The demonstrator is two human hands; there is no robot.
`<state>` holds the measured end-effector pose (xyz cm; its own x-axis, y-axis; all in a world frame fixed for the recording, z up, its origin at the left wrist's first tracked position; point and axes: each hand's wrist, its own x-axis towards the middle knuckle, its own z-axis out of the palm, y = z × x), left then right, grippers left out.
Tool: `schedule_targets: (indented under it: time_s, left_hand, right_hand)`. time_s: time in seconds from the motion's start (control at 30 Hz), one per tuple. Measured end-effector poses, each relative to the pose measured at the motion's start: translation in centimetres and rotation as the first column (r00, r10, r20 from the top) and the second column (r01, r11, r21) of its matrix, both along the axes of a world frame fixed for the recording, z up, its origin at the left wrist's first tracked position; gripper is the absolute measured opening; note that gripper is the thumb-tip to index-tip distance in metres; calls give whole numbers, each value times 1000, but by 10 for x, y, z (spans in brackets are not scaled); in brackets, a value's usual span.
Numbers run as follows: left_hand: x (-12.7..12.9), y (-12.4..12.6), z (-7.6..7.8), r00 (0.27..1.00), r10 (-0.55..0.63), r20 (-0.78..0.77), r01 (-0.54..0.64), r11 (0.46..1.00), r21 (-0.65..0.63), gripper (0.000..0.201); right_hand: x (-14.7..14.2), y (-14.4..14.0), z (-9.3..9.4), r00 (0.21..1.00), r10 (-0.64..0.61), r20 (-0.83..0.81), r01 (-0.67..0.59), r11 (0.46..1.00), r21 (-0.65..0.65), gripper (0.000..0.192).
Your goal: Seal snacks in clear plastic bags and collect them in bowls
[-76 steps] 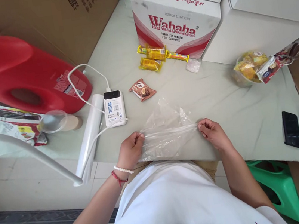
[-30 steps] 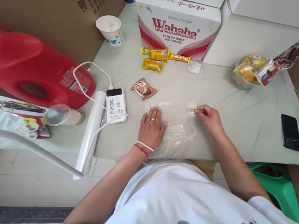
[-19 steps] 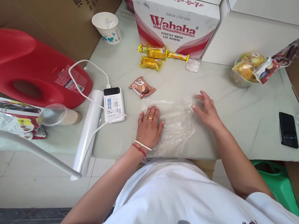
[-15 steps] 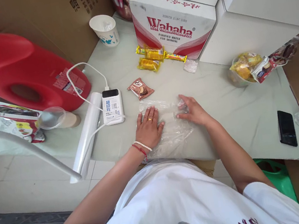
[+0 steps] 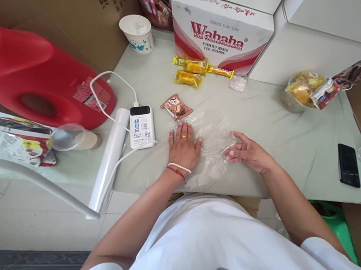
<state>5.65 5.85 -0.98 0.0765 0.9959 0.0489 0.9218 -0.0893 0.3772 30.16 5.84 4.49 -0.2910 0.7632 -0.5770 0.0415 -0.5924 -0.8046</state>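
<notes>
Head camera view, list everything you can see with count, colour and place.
clear plastic bag: one, transparent, flat at table's near edge
brown snack packet: one, beyond the bag
white power bank: one, cabled, left of bag
white film roll: one, left table edge
red plastic jug: one, far left
paper cup: one, white, back
yellow snack packets: several, before the box
Wahaha carton: one, red-white, back
black phone: one, right
left hand: flat on bag
right hand: open, fingertips on bag

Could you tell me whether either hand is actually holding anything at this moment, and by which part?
Nothing is gripped. The left hand lies flat, palm down, on the clear plastic bag; the right hand touches its right edge with open fingers.
</notes>
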Motion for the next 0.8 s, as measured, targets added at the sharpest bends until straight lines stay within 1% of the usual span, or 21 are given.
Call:
schedule_targets:
  time_s: [0.07,0.13,0.2,0.27,0.37,0.47,0.5,0.53,0.57,0.6,0.63,0.67,0.7,0.73,0.77,0.8]
  left_hand:
    - [-1,0,0,1000,-7,1,7,1000,4,66]
    - [-2,1,0,1000,-11,1,11,1000,-4,65]
    - [-5,3,0,1000,-14,7,14,1000,-13,65]
    - [-7,5,1,999,-25,22,26,1000,-19,66]
    - [-11,5,8,995,-85,55,84,996,22,64]
    - [-14,-6,17,983,-182,33,177,976,123,56]
    - [-15,-12,20,979,-202,15,198,970,144,53]
    - [-16,-19,22,976,-217,-2,215,965,148,50]
    - [-17,-27,22,974,-227,-13,227,965,135,48]
    - [-19,-33,22,970,-241,-19,242,964,108,48]
    - [-21,-40,20,967,-253,-21,254,964,73,49]
    - [-23,-45,17,964,-265,-21,266,963,40,52]
    - [-25,-49,14,961,-276,-20,277,961,11,57]
    - [-28,-52,12,958,-287,-20,287,958,-9,64]
    - [-30,-54,9,954,-299,-21,298,954,-21,70]
    - [-32,-55,8,949,-313,-25,313,949,-27,76]
  right_hand:
    - [4,-10,-3,997,-75,10,75,997,-11,73]
    - [17,-14,-5,987,-158,22,159,987,-7,55]
    - [34,-15,-6,973,-224,51,224,975,1,50]
    - [50,-17,-7,962,-249,110,249,968,10,53]
    - [64,-27,-12,948,-234,215,233,972,29,54]
    - [71,-39,-16,938,-191,289,183,982,55,53]
    - [75,-40,-16,935,-150,321,139,989,57,52]
    - [81,-40,-13,926,-84,369,65,996,63,51]
    - [87,-36,-9,898,-1,440,-38,996,81,48]
    - [94,-29,-2,840,65,538,-151,981,119,45]
    - [99,-17,6,751,85,655,-259,950,174,41]
    - [101,-1,16,642,50,765,-358,902,241,37]
    - [99,19,26,532,-49,845,-432,843,321,34]
    - [91,41,36,442,-163,882,-485,784,388,33]
    - [76,66,44,396,-238,887,-532,728,433,34]
    - [54,92,49,400,-250,882,-584,672,456,35]
